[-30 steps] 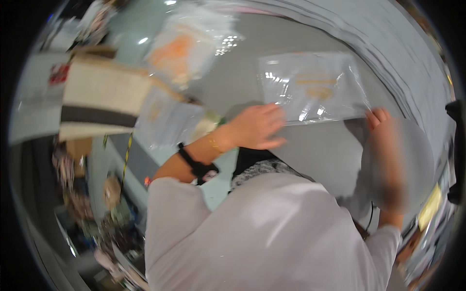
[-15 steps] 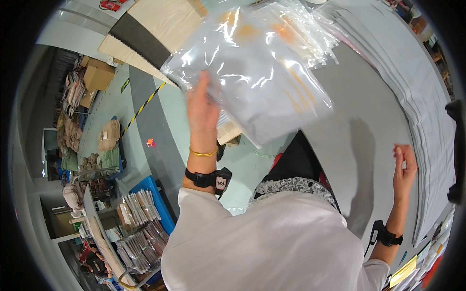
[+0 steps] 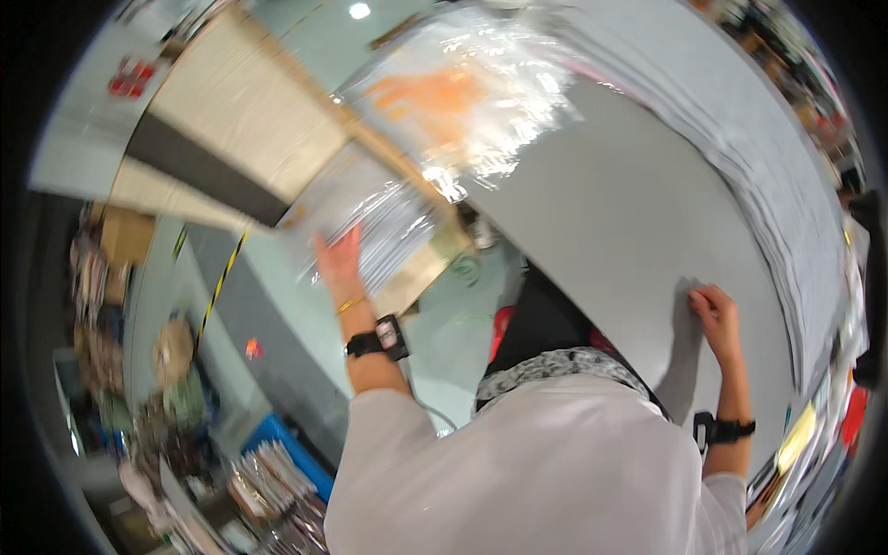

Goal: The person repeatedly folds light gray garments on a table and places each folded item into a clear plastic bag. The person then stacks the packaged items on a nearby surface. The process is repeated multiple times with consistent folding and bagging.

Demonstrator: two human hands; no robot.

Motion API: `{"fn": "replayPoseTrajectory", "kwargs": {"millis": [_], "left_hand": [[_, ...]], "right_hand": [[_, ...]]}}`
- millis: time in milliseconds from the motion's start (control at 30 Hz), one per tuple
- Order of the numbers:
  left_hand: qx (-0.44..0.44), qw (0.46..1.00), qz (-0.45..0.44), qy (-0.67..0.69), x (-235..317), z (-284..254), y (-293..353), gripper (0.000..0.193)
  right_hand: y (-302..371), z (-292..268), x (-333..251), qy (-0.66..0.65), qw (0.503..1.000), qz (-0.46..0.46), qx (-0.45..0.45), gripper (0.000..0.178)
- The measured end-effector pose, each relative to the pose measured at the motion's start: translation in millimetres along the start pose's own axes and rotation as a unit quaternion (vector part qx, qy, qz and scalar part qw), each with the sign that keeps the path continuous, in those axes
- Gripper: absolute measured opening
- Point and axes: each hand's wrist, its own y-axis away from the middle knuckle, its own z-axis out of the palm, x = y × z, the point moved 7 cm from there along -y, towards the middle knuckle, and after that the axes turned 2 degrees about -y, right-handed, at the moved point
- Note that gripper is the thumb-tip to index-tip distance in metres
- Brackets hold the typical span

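My left hand reaches out over a stack of clear plastic packages with pale grey contents, at the left of the table. Its fingers are spread apart and touch the stack's near left side. Motion blurs the packages, so I cannot tell them apart. Above the right part of the table, my right hand hangs with its fingers curled in and nothing visible in them. Beyond the stack lies a pile of shiny clear plastic bags with orange marks.
A long layered pile of pale grey cloth runs along the right side of the grey table. A pale wooden surface with a dark strip stands at the far left. A blue crate with wrapped packages is at lower left.
The large clear package held up in my left hand has come down to the stack at left, and the hand's fingers have spread. My right hand has shifted slightly left.
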Motion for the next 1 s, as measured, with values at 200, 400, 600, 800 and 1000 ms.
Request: {"fn": "replayPoseTrajectory", "kwargs": {"millis": [200,400,600,800,1000], "left_hand": [[-0.045,0.862,-0.227,-0.452,-30.8,-28.2,13.6,0.092],[0.007,0.864,0.023,-0.503,-8.7,40.8,18.5,0.043],[-0.215,0.783,0.165,-0.560,-119.6,269.8,98.1,0.035],[-0.550,0.615,-0.163,-0.542,-413.1,411.6,247.1,0.041],[-0.355,0.733,-0.445,-0.373,-609.9,462.3,296.9,0.047]], "right_hand": [[21.8,-25.1,45.2,0.088,0.994,-0.036,0.048,0.016],[31.1,-157.6,146.0,0.100,0.938,0.081,0.322,0.016],[37.4,-243.1,221.8,0.285,0.824,0.118,0.475,0.018],[49.1,-290.9,297.0,-0.098,0.844,0.256,0.461,0.024],[117.6,-350.5,205.3,-0.130,0.811,-0.062,0.567,0.025]]}}
